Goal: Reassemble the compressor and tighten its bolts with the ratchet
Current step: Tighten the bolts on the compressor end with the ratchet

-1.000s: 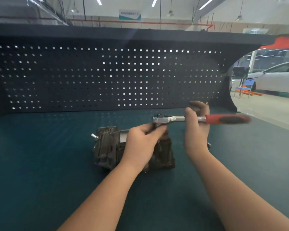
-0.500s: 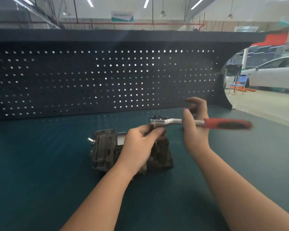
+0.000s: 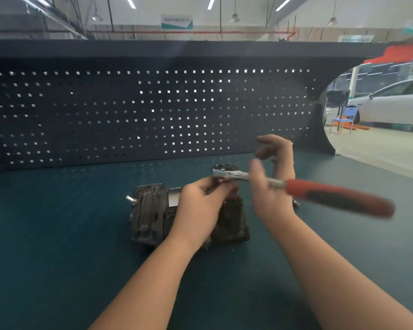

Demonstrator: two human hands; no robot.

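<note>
A dark, grimy compressor [image 3: 150, 210] lies on the green bench mat [image 3: 57, 246], with a small silver fitting at its left end. A ratchet [image 3: 332, 198] with a red and black handle sits with its silver head over the compressor's right part; the handle points right and toward me and is blurred. My left hand [image 3: 198, 210] rests on the compressor, its fingers curled around the ratchet head and whatever sits under it. My right hand [image 3: 270, 186] holds the steel shaft between thumb and palm, with its fingers loosely curled above it. The bolt is hidden.
A dark pegboard [image 3: 141, 115] closes off the back of the bench, with a shelf above it. Beyond the bench's right end there is open workshop floor, with a blue chair [image 3: 343, 120] and a white car [image 3: 391, 103].
The ratchet handle has swung toward me and lower on the right. My right hand went with it, and its fingers have lifted more. My left hand stays on the ratchet head.
</note>
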